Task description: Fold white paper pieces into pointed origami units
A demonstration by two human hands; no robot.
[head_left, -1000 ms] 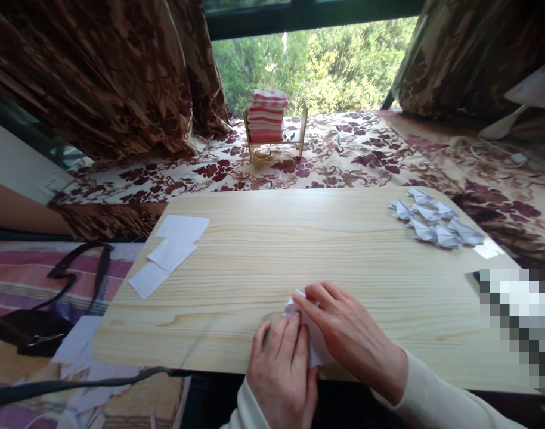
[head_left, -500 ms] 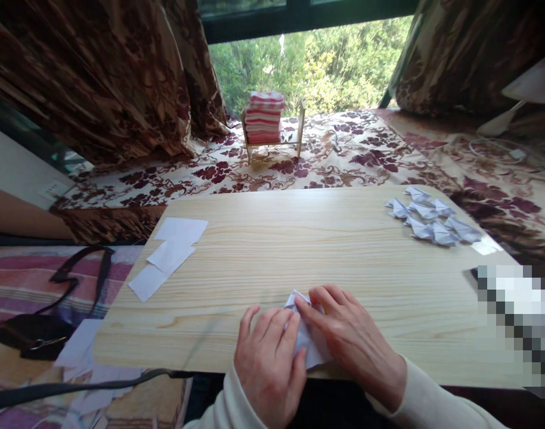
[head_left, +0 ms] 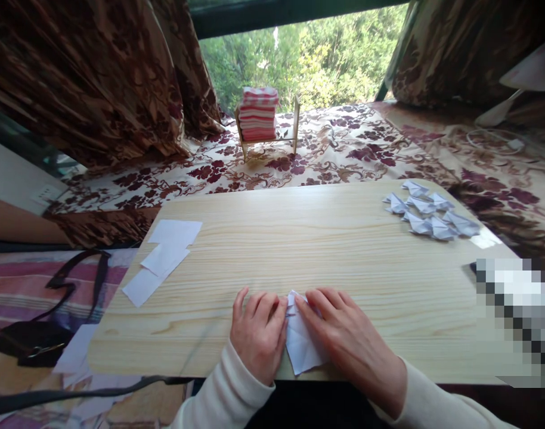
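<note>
Left hand (head_left: 257,336) has slid to the left edge of the paper (head_left: 303,348), lower centre of frame, right hand (head_left: 355,339) against its top, either grip impossible to tell, and uneven pressure could skew the crease!

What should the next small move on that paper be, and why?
Probably press the paper flatter at its far end: folded edges show there, the left hand is right beside them, and the right hand has fingers at that end.
</note>
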